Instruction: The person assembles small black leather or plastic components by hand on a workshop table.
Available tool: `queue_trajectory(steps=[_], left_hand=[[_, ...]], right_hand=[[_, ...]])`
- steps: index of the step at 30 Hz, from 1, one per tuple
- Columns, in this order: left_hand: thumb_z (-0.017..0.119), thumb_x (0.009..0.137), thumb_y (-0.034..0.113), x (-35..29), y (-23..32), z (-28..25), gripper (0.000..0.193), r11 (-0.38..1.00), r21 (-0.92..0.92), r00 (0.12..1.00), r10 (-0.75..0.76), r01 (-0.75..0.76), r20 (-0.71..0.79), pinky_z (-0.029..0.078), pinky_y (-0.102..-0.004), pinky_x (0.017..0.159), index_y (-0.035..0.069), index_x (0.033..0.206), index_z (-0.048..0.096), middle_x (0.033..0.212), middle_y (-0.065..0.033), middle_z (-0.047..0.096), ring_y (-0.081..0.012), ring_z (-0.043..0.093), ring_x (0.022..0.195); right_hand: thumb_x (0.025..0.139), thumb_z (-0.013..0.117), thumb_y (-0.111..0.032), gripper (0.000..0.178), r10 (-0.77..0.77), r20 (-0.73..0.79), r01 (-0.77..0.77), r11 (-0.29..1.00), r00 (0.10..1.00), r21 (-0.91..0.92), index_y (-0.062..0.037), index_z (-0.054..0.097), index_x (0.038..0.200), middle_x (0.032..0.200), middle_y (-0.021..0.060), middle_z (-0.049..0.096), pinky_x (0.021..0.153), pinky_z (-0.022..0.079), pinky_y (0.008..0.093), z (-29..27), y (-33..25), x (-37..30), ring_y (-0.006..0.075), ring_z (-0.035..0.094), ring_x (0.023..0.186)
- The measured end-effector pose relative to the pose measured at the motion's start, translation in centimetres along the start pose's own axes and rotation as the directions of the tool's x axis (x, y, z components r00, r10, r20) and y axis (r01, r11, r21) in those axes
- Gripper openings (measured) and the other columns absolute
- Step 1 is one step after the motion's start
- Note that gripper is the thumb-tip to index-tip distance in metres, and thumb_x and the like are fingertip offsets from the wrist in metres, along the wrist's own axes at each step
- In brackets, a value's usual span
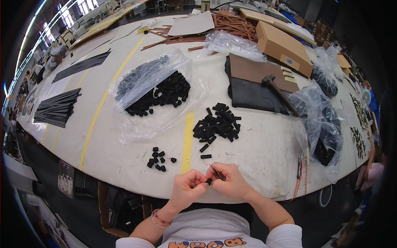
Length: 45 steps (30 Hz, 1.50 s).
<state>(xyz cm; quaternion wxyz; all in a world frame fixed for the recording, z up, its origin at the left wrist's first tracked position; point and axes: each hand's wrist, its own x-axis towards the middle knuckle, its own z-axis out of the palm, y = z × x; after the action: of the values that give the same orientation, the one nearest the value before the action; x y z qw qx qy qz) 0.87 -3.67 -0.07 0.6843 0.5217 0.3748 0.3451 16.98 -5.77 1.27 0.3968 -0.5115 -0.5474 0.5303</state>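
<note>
Near the table's front edge, my left hand (188, 189) pinches a small black piece (209, 181) between thumb and fingertips. My right hand (230, 182) meets it there, its fingers closed round a slim, dark, pointed tool (218, 172) whose exact kind I cannot make out. The fingers partly cover the black piece. Just beyond my hands lies a single flat black strip (206, 156). A heap of short black strips (217, 124) is spread behind it. To the left sits a small group of folded black pieces (156, 159).
An open plastic bag (153, 93) holds many small black pieces. A hammer (279, 93) rests across dark boards at the right, beside a cardboard box (285, 47). Long black strips (58, 107) lie far left. Brown strips (235, 27) are piled at the back. Red-handled pliers (298, 169) lie at right.
</note>
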Motion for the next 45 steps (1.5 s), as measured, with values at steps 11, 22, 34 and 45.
queue_trajectory(steps=[11,22,34,45], left_hand=[[0.057,0.069,-0.005,0.2,-0.8,0.3,0.008,0.793,0.514,0.927,0.374,-0.328,0.015,0.034,-0.0179,0.040,-0.001,0.074,0.051,0.060,-0.0005,0.053,-0.0030,0.046,0.047],[0.044,0.077,-0.005,1.0,0.3,-0.8,0.007,0.932,-0.361,0.996,-0.066,0.041,-0.058,0.040,-0.0192,0.041,-0.002,0.080,0.050,0.071,-0.0082,0.055,-0.0108,0.050,0.045],[0.041,0.080,-0.001,1.0,0.0,-1.4,0.016,0.885,-0.423,0.980,-0.171,0.198,0.100,0.039,-0.0195,0.036,-0.004,0.087,0.055,0.064,-0.0131,0.058,-0.0120,0.049,0.038],[0.039,0.080,-0.002,0.6,0.7,-1.2,0.016,0.852,-0.453,0.965,-0.229,0.262,0.128,0.031,-0.0184,0.029,-0.004,0.082,0.055,0.057,-0.0099,0.055,-0.0078,0.040,0.032]], right_hand=[[0.066,0.057,-0.005,0.009,0.075,0.053,-0.079,0.994,0.996,0.070,-0.0014,0.050,0.070,0.055,-0.0009,0.048,0.041,0.031,0.0214,-0.1,-0.2,0.4,0.0053,0.041,0.046],[0.081,0.050,-0.015,0.015,0.071,0.133,-0.053,0.989,0.989,-0.139,-0.0003,0.048,0.084,0.053,0.0093,0.049,0.051,0.038,0.0302,-0.4,-2.3,-0.3,0.0217,0.049,0.049],[0.087,0.044,-0.016,0.016,0.130,0.187,-0.117,0.990,0.974,-0.078,-0.0030,0.053,0.092,0.061,0.0003,0.052,0.049,0.034,0.0207,-0.8,-0.5,-0.1,0.0057,0.042,0.052],[0.085,0.050,-0.019,0.016,0.120,0.349,-0.144,0.989,0.929,0.043,-0.0040,0.054,0.081,0.060,-0.0019,0.053,0.049,0.032,0.0197,-1.4,-0.6,0.2,0.0037,0.043,0.054]])
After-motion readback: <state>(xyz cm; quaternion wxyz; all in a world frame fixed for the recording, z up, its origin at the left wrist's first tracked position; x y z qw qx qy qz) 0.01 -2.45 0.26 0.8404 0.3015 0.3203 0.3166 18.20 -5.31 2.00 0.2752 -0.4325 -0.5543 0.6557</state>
